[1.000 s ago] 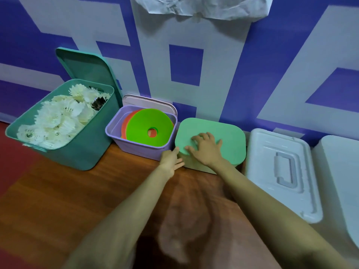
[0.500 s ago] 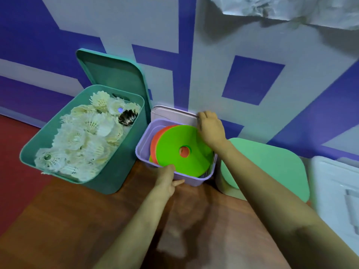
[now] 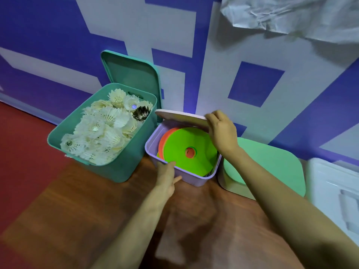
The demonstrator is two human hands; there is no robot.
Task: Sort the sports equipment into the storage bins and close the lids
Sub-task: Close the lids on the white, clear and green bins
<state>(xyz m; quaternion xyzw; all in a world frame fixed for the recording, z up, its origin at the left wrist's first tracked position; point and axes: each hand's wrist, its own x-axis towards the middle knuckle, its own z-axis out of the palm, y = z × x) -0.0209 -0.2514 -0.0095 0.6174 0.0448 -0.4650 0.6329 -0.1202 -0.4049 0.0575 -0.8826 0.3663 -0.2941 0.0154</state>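
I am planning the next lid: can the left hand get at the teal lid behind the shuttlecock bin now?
Probably yes. The left hand merely touches the purple bin's front; the teal lid leans uncovered against the wall. It must only reach over the heaped shuttlecocks.

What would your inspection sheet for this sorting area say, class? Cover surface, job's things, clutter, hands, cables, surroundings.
Surface: wooden floor, red strip at left.
Job's things: purple bin holds green and orange discs, its pale lid tilted partly open; teal bin full of shuttlecocks, teal lid upright; green-lidded bin closed.
Clutter: white case.
Hands: left hand rests on purple bin's rim; right hand grips the pale lid.
Cables: nothing seen.
Surroundings: blue-and-white wall, crumpled paper.
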